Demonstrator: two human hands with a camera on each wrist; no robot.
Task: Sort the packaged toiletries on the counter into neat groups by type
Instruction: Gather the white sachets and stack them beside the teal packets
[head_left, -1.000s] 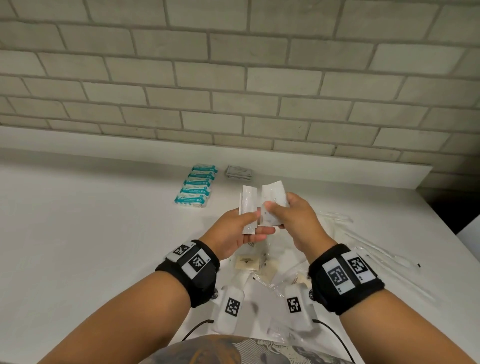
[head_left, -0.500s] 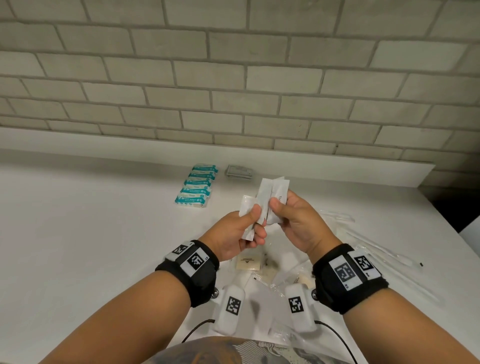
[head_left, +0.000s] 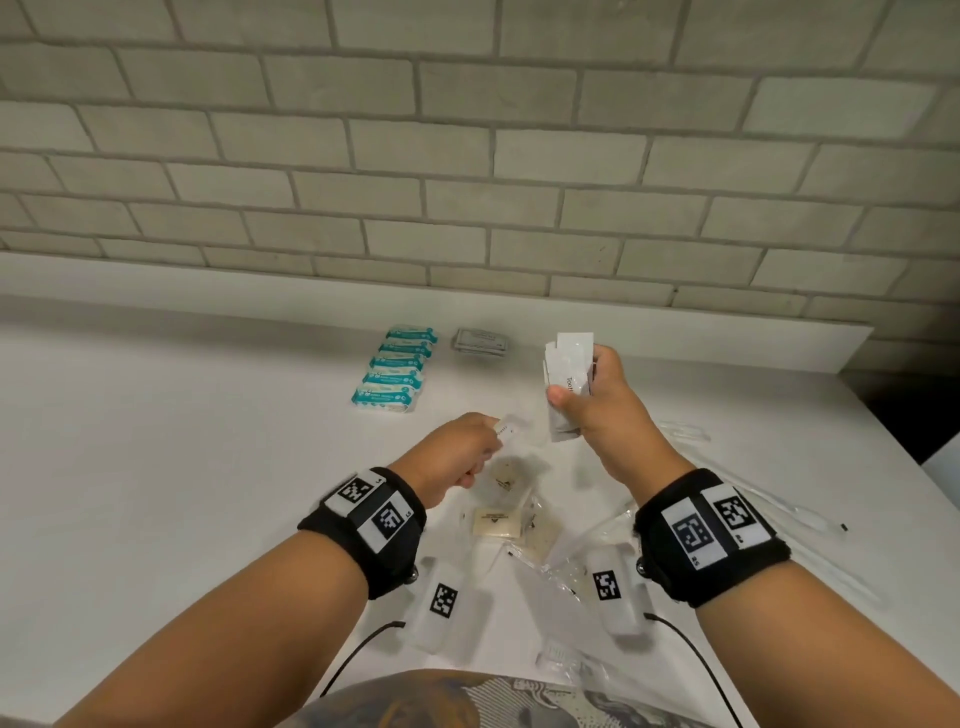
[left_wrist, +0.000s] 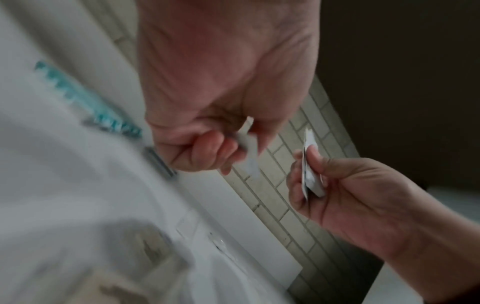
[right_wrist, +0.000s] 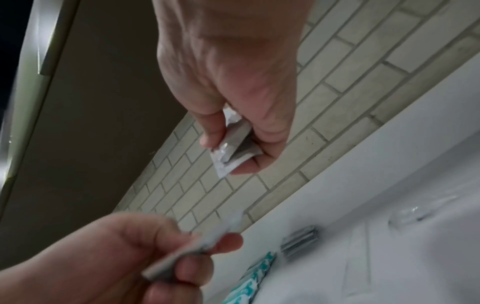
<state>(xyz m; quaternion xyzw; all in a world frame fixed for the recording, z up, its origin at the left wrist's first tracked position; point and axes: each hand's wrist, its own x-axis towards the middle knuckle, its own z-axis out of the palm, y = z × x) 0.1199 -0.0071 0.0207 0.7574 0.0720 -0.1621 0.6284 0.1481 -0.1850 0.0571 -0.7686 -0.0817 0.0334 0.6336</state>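
My right hand (head_left: 582, 395) holds a small stack of white paper packets (head_left: 569, 374) upright above the white counter (head_left: 156, 467); the stack shows edge-on in the right wrist view (right_wrist: 233, 148) and in the left wrist view (left_wrist: 309, 170). My left hand (head_left: 467, 447) is lower and to the left, pinching one narrow white packet (head_left: 509, 428), blurred in its own view (left_wrist: 249, 148) and seen again (right_wrist: 187, 251). Under the hands lie beige soap bars in clear wrap (head_left: 496, 522).
A row of teal-and-white packs (head_left: 395, 376) and a grey packet stack (head_left: 480, 341) sit near the back ledge. Clear-wrapped long items (head_left: 779, 504) lie to the right, near the counter's right edge. A brick wall (head_left: 467, 156) rises behind.
The hands have come apart. My right hand rose and moved right with the stack, while my left hand dropped toward the counter with a single packet.
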